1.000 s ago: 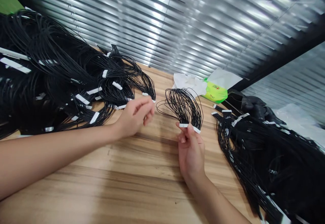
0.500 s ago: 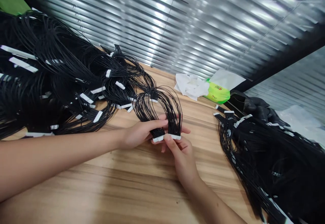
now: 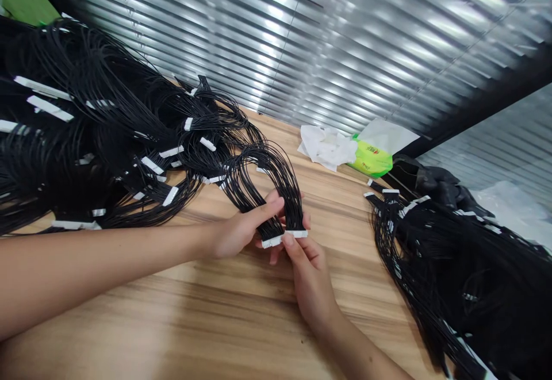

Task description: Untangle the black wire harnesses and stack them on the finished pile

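**Wire harness** (image 3: 276, 181) — one looped bundle of thin black wires, arched upward, both ends gathered into a pair of white plastic connectors (image 3: 271, 242); lower centre of the frame, between the two hands.

**Left hand** (image 3: 239, 233) — enters from the left edge; fingers (image 3: 265, 212) lie along the wires just above the connectors, pinching the bundle from the near side.

**Right hand** (image 3: 311, 279) — enters from the bottom edge; thumb (image 3: 288, 240) pressed on the connectors. Both hands are together and clamped on the harness. Fingertips show beneath and behind the bundle, but which hand they belong to cannot be told.

**Left pile** (image 3: 86, 133) — a large heap of similar black wire bundles with white connectors, upper left of the frame, its looped edge touching the held wires.

**Right pile** (image 3: 435, 265) — a second heap of the same kind, along the right side.

**Wooden table** (image 3: 207, 294) — light wood grain; carries both piles.

**Far edge, centre-right** — crumpled white tissue (image 3: 328, 148) beside a green packet (image 3: 371, 161), with a white sheet (image 3: 388, 136) behind it.

**Right of these** — dark crumpled material (image 3: 435, 181), type unclear, and clear plastic (image 3: 513, 210).

**Background** — metal slatted blinds (image 3: 259, 41) across the top of the frame.
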The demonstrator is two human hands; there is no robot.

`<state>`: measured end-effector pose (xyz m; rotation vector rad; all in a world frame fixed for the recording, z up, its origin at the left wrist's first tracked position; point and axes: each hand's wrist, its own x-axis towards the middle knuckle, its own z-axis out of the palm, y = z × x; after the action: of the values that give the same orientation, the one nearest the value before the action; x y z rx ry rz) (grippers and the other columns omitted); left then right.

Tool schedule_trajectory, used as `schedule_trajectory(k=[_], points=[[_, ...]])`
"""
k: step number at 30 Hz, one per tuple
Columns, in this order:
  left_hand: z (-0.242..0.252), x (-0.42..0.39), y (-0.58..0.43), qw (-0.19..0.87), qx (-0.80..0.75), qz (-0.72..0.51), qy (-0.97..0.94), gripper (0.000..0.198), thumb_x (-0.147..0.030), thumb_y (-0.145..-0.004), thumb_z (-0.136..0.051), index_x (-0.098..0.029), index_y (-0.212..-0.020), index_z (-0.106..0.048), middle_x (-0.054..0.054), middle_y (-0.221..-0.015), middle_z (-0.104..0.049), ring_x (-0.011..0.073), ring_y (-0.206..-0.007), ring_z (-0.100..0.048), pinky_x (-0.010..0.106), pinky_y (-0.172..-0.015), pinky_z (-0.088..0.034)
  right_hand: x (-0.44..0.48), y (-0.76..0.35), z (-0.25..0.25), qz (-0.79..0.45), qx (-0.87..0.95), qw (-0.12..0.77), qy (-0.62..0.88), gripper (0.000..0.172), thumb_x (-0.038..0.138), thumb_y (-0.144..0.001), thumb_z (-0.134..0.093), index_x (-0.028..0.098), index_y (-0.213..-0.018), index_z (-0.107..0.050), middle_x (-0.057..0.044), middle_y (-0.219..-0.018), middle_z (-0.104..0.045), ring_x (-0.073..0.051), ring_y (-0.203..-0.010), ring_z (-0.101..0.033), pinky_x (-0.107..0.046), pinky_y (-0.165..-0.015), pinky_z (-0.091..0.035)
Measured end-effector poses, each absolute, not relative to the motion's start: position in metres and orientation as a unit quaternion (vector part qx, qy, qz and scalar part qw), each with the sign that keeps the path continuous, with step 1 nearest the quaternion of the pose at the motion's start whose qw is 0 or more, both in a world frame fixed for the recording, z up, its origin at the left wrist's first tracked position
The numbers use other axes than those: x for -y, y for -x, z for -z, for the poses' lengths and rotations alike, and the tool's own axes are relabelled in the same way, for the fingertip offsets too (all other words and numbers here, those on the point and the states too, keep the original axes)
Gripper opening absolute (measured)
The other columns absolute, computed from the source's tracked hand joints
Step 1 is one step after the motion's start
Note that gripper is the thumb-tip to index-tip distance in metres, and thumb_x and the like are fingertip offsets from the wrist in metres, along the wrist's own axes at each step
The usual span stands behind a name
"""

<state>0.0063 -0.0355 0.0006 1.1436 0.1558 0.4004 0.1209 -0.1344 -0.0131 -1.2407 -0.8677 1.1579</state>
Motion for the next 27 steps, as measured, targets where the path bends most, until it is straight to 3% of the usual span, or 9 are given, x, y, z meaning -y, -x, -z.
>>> schedule_trajectory(k=[5, 11, 18, 24, 27], points=[[-0.006, 0.038, -0.001, 0.796, -0.089, -0.169, -0.574, 0.046, -0.056, -0.093, -0.033, -0.026, -0.128, -0.036, 0.007, -0.105, -0.058, 0.0064, -0.055, -0.052, 0.015, -0.041, -0.032, 0.138, -0.123, 0.021, -0.521, 0.371, 0.596, 0.485, 0.029, 0.044, -0.081, -0.063, 0.019, -0.067, -0.067, -0.001, -0.063, -0.062, -0.016, -0.067, -0.056, -0.030, -0.072, -0.043], [-0.002, 0.037, -0.004, 0.809, -0.073, -0.181, -0.555, 0.053, -0.062, -0.093, -0.025, -0.022, -0.127, -0.037, 0.008, -0.099, -0.059, 0.0101, -0.060, -0.052, 0.019, -0.047, -0.042, 0.138, -0.124, 0.022, -0.488, 0.386, 0.581, 0.524, 0.033, 0.044, -0.081, -0.065, 0.018, -0.060, -0.067, -0.001, -0.058, -0.060, -0.015, -0.061, -0.052, -0.029, -0.066, -0.041], [-0.001, 0.034, -0.011, 0.845, -0.052, -0.199, -0.494, 0.064, -0.069, -0.089, -0.021, -0.021, -0.127, -0.038, 0.008, -0.092, -0.062, 0.0059, -0.045, -0.036, 0.022, -0.042, -0.044, 0.135, -0.121, 0.014, -0.486, 0.419, 0.562, 0.523, 0.029, 0.042, -0.085, -0.059, 0.020, -0.078, -0.077, -0.005, -0.072, -0.073, -0.015, -0.060, -0.052, -0.029, -0.064, -0.045], [-0.002, 0.034, -0.009, 0.833, -0.056, -0.192, -0.516, 0.057, -0.063, -0.091, -0.027, -0.019, -0.122, -0.044, 0.007, -0.091, -0.063, 0.0046, -0.044, -0.035, 0.021, -0.044, -0.043, 0.136, -0.123, 0.018, -0.484, 0.417, 0.568, 0.519, 0.032, 0.045, -0.083, -0.060, 0.019, -0.072, -0.075, -0.005, -0.071, -0.072, -0.016, -0.061, -0.054, -0.030, -0.065, -0.044], [0.000, 0.036, -0.007, 0.811, -0.072, -0.200, -0.546, 0.052, -0.060, -0.094, -0.025, -0.020, -0.122, -0.044, 0.008, -0.092, -0.062, 0.0072, -0.050, -0.046, 0.020, -0.045, -0.043, 0.137, -0.124, 0.020, -0.474, 0.408, 0.571, 0.532, 0.037, 0.048, -0.080, -0.064, 0.018, -0.059, -0.068, -0.003, -0.062, -0.066, -0.015, -0.061, -0.054, -0.029, -0.064, -0.042]])
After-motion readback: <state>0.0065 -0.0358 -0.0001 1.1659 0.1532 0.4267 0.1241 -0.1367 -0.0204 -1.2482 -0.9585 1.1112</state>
